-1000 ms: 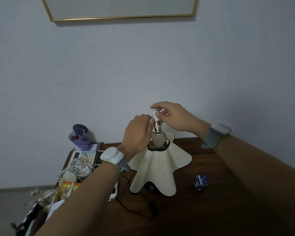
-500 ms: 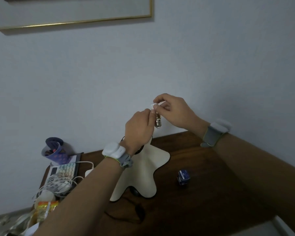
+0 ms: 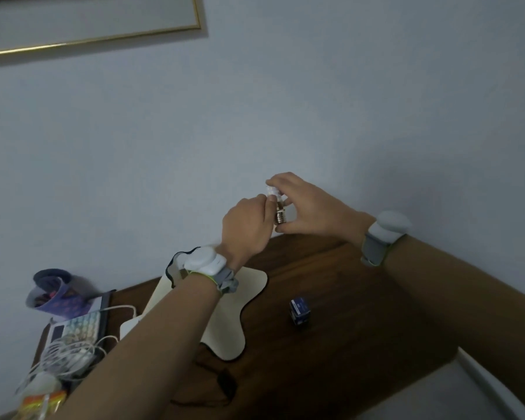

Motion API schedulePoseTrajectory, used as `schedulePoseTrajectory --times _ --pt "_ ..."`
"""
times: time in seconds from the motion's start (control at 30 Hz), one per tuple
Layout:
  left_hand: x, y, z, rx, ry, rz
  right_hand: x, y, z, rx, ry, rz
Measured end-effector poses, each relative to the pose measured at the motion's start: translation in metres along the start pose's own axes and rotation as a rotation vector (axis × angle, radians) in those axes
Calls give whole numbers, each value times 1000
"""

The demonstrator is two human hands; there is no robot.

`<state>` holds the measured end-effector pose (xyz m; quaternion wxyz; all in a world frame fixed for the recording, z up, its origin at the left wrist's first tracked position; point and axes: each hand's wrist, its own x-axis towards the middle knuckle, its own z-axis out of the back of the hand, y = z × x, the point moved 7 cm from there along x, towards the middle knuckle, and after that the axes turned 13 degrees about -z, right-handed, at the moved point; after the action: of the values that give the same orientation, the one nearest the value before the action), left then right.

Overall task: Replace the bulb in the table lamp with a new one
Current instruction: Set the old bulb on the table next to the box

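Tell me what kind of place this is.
Probably a home desk or study corner: a dark wooden table against a plain wall, a cream-shaded table lamp, a purple pen cup, a keyboard and tangled white cables.

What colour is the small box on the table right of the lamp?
Dark blue, with a white patch on its side; the small box shows in the head view.

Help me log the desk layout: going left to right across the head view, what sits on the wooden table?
Purple pen cup → keyboard → cream lamp shade → small blue box.
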<state>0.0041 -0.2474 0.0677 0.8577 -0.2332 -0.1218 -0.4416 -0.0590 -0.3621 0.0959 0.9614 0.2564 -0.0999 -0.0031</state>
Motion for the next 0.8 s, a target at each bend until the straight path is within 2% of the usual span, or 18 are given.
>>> schedulePoseTrajectory --times 0.17,0.37,0.57,0.8 --pt "8 -17 -25 -3 53 -36 -6 -33 -1 -9 10 -46" --pt "9 -41 -58 236 51 -126 -18 -86 -6 -151 17 -131" --pt "-10 -57 -120 250 294 -126 -43 -142 -33 -190 118 -243" --pt "-65 -70 -194 143 396 -109 -89 -195 -102 -187 228 -310"
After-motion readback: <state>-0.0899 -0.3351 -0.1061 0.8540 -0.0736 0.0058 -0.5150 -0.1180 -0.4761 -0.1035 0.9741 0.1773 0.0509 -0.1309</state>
